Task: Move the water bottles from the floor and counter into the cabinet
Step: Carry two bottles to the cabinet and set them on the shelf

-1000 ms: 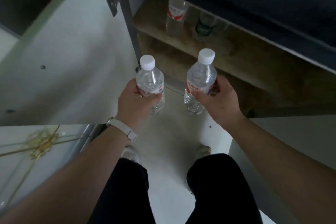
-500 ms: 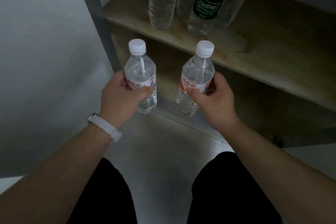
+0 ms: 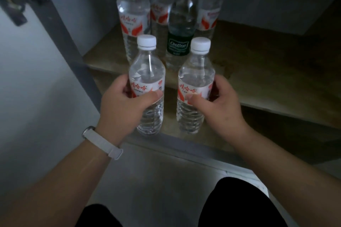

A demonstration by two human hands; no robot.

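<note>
My left hand [image 3: 121, 105] grips a clear water bottle [image 3: 147, 72] with a white cap and a red-and-white label. My right hand [image 3: 219, 105] grips a second, matching bottle [image 3: 196, 72]. Both bottles are upright, side by side, held in front of the open cabinet's wooden shelf [image 3: 258, 72]. Several bottles stand at the left back of that shelf: a red-labelled one [image 3: 132, 20] and a dark green-labelled one [image 3: 180, 42] in front, others behind them.
The open white cabinet door [image 3: 36, 79] with its hinge [image 3: 16, 5] stands close on the left. A lower cabinet floor [image 3: 276, 134] lies under the shelf. The shelf's right part is bare wood. My dark-trousered legs [image 3: 236, 206] are at the bottom over a grey floor.
The view has dropped and closed in on the cabinet. Both hands have carried their bottles forward, up to the shelf's front edge, and the shelved bottles now loom right behind them.
</note>
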